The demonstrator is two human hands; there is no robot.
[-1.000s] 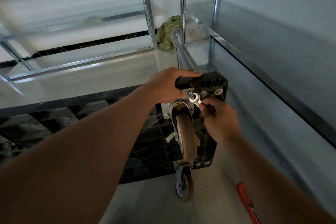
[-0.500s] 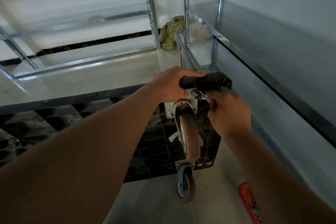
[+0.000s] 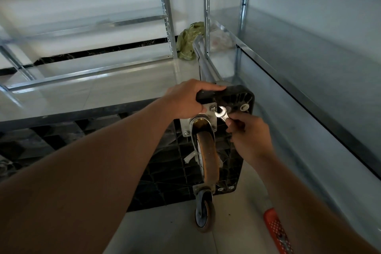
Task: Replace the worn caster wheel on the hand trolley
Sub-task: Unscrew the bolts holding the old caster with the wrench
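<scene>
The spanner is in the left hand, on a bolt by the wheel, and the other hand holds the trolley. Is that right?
Not quite. The head view shows the spanner in the right hand, not the left. It is on a bolt by the wheel, and the left hand holds the trolley.

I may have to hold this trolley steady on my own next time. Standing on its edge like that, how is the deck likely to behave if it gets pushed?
The trolley deck stands on edge and looks apt to tip: the left hand grips its top corner while the right hand works the wrench. It looks like stiff ribbed plastic, so it should not flex. The lower caster seems to touch the floor and might roll.
</scene>
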